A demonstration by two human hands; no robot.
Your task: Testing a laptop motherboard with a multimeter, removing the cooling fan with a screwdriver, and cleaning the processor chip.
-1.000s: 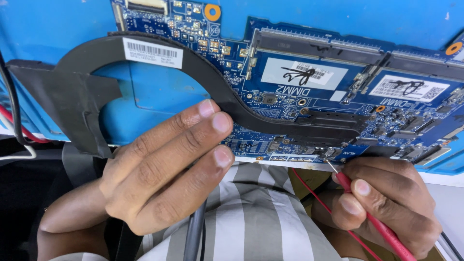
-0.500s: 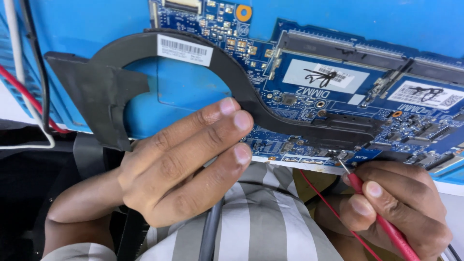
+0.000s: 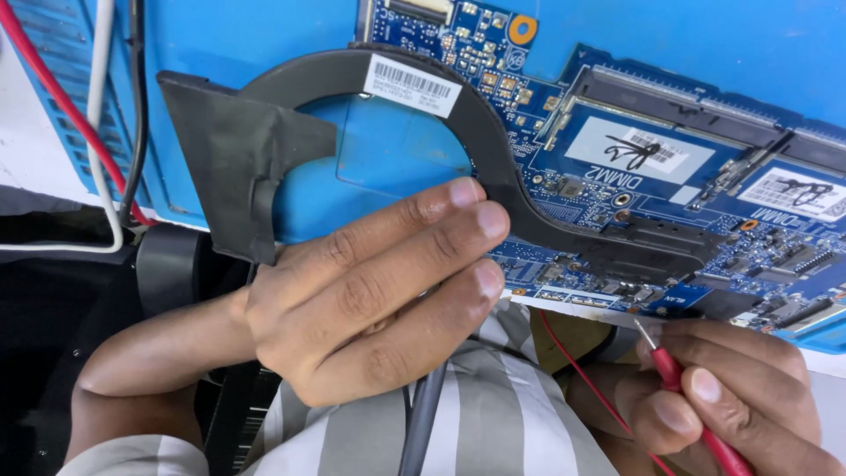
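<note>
Since the earlier frames the view has drifted left, so the blue circuit board (image 3: 617, 167) and its black curved heat pipe (image 3: 493, 150) now sit further right, and the red probe (image 3: 696, 414) has dropped toward the lower right corner.

The board lies on a blue mat (image 3: 220, 53) over a pale desk (image 3: 35, 150), and the board's near edge overhangs the person's striped grey-and-white shirt (image 3: 502, 414). Red, white and black cables (image 3: 106, 132) run down the mat's left edge.

The left hand (image 3: 370, 300) has its fingers held straight and close together, fingertips pressed on the board's near edge beside the heat pipe. The right hand (image 3: 731, 397) pinches the red probe, whose metal tip points up at the board's near edge.

The board runs out of view at the right and top. The right hand is cut off at the bottom corner. Whether the tip actually touches a contact is too fine to tell.
</note>
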